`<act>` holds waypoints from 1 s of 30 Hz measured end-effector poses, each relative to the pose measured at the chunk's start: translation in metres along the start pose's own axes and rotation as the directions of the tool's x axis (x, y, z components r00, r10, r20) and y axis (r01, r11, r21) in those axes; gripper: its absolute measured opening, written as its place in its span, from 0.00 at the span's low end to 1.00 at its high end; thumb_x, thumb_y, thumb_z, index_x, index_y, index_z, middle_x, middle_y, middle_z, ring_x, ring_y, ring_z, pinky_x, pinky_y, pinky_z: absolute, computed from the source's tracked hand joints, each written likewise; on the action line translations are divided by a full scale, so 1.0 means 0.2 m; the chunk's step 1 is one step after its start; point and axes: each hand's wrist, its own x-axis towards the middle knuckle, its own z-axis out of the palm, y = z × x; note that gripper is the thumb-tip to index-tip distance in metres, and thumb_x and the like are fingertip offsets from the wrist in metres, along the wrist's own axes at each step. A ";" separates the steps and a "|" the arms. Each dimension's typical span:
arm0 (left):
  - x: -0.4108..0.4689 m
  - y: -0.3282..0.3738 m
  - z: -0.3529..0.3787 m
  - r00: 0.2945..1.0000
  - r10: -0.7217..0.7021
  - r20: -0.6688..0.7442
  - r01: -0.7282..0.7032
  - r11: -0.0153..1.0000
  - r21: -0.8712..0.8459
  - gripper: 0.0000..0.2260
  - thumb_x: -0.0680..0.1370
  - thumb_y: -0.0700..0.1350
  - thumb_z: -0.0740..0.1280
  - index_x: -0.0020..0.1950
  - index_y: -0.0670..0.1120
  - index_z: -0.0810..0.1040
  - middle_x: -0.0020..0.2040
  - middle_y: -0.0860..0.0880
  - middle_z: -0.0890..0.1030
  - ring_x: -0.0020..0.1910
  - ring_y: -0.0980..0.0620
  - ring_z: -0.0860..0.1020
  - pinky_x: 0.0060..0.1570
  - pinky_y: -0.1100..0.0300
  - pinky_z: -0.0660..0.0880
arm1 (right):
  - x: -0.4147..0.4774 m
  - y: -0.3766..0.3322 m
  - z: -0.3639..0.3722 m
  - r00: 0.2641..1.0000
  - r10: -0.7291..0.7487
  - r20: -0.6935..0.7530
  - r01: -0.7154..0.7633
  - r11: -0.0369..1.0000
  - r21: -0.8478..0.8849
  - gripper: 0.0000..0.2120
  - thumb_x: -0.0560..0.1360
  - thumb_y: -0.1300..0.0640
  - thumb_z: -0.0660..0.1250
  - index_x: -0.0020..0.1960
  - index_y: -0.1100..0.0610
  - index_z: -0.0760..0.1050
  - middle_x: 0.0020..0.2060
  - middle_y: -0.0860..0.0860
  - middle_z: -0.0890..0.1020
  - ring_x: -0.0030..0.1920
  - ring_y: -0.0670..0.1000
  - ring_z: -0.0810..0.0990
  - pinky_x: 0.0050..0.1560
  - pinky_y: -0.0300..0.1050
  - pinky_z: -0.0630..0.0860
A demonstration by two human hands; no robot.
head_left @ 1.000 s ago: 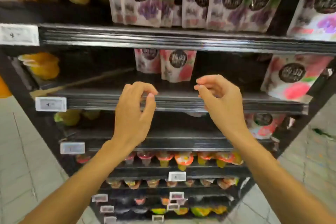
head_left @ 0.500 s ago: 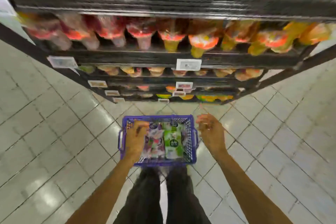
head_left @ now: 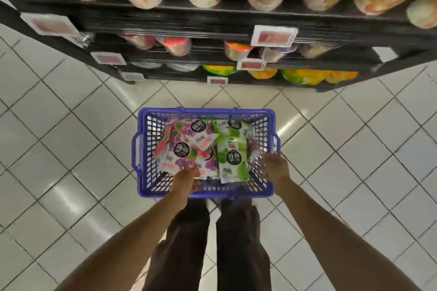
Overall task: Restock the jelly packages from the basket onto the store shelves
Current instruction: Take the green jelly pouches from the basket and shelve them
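Note:
A blue plastic basket (head_left: 145,172) stands on the tiled floor in front of my feet. Inside lie several jelly packages: purple-and-pink grape ones (head_left: 183,149) on the left and green ones (head_left: 233,158) on the right. My left hand (head_left: 185,178) reaches into the basket's near side, its fingers relaxed and just over the purple packages. My right hand (head_left: 273,166) hovers at the basket's right side with fingers spread, beside the green package. Neither hand holds anything.
The black store shelves (head_left: 212,21) rise just beyond the basket, with cup jellies (head_left: 179,45) and yellow-green packs (head_left: 300,77) on the low tiers and white price tags (head_left: 273,35) on the edges. Pale floor tiles (head_left: 71,149) spread on both sides. My dark trouser legs (head_left: 238,243) are below.
My view swung from the upper shelves down to the basket. Both hands came off the shelf edge and dropped into the basket, holding nothing.

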 end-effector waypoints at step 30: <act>0.71 -0.24 0.37 0.974 0.227 0.012 -0.227 0.973 0.049 0.09 0.81 0.41 0.61 0.61 0.44 0.74 0.48 0.47 0.80 0.45 0.50 0.79 0.35 0.68 0.76 | 0.82 0.19 0.46 0.674 -0.737 0.047 0.484 0.393 -0.782 0.11 0.83 0.58 0.56 0.60 0.56 0.74 0.36 0.55 0.80 0.39 0.59 0.80 0.37 0.46 0.71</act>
